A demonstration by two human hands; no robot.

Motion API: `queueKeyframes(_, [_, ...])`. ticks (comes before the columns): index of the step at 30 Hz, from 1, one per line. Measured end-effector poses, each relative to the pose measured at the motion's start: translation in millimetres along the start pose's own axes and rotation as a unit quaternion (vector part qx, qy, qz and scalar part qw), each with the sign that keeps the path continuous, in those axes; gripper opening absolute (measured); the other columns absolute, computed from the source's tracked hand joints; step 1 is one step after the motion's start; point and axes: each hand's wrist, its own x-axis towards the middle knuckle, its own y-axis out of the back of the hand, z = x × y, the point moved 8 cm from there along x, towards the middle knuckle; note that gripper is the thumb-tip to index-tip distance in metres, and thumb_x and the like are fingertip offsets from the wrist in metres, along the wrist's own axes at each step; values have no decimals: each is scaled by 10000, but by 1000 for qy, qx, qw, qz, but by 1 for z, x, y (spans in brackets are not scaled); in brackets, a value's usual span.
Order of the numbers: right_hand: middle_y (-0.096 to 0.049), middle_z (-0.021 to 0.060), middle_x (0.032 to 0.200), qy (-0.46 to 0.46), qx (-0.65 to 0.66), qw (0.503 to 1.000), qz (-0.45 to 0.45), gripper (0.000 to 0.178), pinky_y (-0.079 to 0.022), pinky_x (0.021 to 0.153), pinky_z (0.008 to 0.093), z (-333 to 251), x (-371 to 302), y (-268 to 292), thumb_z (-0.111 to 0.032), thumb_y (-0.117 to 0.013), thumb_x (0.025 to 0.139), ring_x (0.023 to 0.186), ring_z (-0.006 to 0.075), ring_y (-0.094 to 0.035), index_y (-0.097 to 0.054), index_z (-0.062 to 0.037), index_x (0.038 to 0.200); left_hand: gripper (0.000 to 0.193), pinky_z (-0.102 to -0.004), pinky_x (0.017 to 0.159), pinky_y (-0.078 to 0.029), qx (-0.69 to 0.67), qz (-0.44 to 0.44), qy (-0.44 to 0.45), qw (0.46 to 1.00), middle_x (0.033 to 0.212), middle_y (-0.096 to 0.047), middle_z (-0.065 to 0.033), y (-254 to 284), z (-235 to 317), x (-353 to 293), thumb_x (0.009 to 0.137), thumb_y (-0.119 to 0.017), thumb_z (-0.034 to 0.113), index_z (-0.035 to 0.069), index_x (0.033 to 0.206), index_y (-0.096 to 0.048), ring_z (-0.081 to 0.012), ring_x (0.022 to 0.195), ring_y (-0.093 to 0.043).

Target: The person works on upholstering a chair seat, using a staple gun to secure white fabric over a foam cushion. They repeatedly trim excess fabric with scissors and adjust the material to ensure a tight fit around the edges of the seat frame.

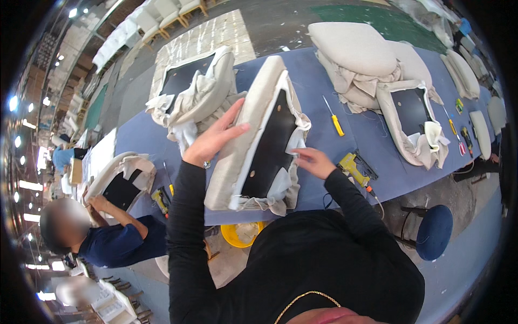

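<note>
A beige upholstered chair cushion (245, 129) stands tilted on the table before me. Its black backing panel (268, 143) faces right, framed by white padding and gathered cloth. My left hand (218, 135) lies flat against the cushion's beige side, thumb and fingers apart. At the right edge of the backing, my right hand (314, 161) pinches the loose cloth edge (300, 151) between thumb and fingers. A yellow staple gun (356, 166) rests on the table just right of that hand. Beyond it lies a yellow-handled screwdriver (336, 123).
More covered cushions stand at the far left (202, 92) and in a stack (353, 51) at the far right. Another cushion (407, 110) lies backing-up at right. A co-worker (121, 237) handles a cushion at left. A yellow bucket (232, 236) and blue stool (434, 232) stand below table height.
</note>
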Motion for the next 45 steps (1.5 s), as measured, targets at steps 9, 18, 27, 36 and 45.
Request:
queueKeyframes(9, [-662, 208, 1175, -215, -335, 882, 253, 430, -514, 950, 592, 246, -167, 90, 47, -682, 760, 1160, 499, -626, -545, -84, 1147, 876, -435, 1217, -431, 288, 132, 28, 948, 1525, -606, -287, 40, -26, -29, 921, -845, 342, 6, 1610, -419, -394, 1446, -580])
queueKeyframes(18, [-790, 185, 1296, -95, 3, 993, 67, 632, -578, 1058, 429, 87, -19, 61, -291, -879, 881, 1186, 321, -771, -684, -3, 1409, 606, -328, 1028, -518, -61, 204, 253, 944, 1257, -710, -45, 65, -73, 11, 1146, -520, 565, 33, 1363, -713, -145, 1151, -650])
queueKeyframes(27, [-791, 206, 1201, 160, 128, 975, 82, 580, -623, 927, 389, -142, 37, -27, -62, -830, 838, 1023, 353, -808, -693, -58, 1402, 665, -392, 1171, -483, 86, 211, 313, 922, 1538, -658, -196, 61, -77, 2, 1195, -403, 517, -3, 1565, -591, -323, 1384, -650])
queueKeyframes(36, [-821, 169, 1168, 83, 107, 988, 70, 465, -614, 953, 340, -133, 45, 7, -95, -838, 860, 1048, 259, -818, -741, -14, 1307, 808, -496, 1218, -446, 385, 170, 11, 907, 1595, -552, -299, -5, 17, -5, 1072, -687, 270, 212, 1763, -273, -487, 1481, -529])
queueKeyframes(45, [-812, 201, 1031, 215, 114, 961, 131, 551, -613, 894, 355, -185, 44, 33, -64, -801, 804, 969, 280, -823, -731, -25, 1349, 1055, -506, 1136, -516, 400, 167, 10, 901, 1447, -645, -276, -23, 31, 1, 879, -778, 35, 283, 1768, -266, -475, 1349, -633])
